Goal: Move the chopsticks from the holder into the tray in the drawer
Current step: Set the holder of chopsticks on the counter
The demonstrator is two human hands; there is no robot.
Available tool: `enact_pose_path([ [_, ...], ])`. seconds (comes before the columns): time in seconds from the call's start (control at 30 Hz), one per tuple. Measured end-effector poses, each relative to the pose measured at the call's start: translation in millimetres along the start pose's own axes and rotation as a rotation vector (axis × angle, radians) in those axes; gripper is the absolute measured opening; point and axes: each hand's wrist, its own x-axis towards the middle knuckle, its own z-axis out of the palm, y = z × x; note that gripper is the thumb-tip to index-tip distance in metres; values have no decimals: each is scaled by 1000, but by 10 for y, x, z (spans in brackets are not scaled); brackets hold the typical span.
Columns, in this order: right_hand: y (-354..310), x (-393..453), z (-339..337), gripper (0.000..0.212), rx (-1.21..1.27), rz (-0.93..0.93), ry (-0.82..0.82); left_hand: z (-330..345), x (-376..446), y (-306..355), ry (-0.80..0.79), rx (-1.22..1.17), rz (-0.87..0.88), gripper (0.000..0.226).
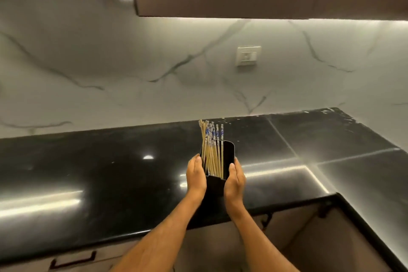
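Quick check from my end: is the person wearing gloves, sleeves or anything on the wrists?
No. The left hand and right hand are bare, without gloves. Both forearms are uncovered as far as the picture's bottom edge, with no sleeve, watch, band or ring visible.

There was one black, rectangular holder [227,154], and in it stood a bundle of pale wooden chopsticks [211,150], some with blue-and-white patterned tops; they overlapped too closely to count exactly, perhaps a dozen or more. Two bare hands showed, one left hand [196,175] and one right hand [235,180]. One white wall socket [248,55] showed, and one dark drawer handle [72,260].
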Motion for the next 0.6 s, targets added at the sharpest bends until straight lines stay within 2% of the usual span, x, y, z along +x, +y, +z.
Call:
enact_pose_path([
  [0.3, 374, -575, 1514, 40, 27, 92, -302, -1685, 58, -52, 331, -21, 16, 37],
  [0.6, 593, -1032, 2592, 39, 38, 158, -491, -2844, 275, -141, 527, -10, -10, 36],
])
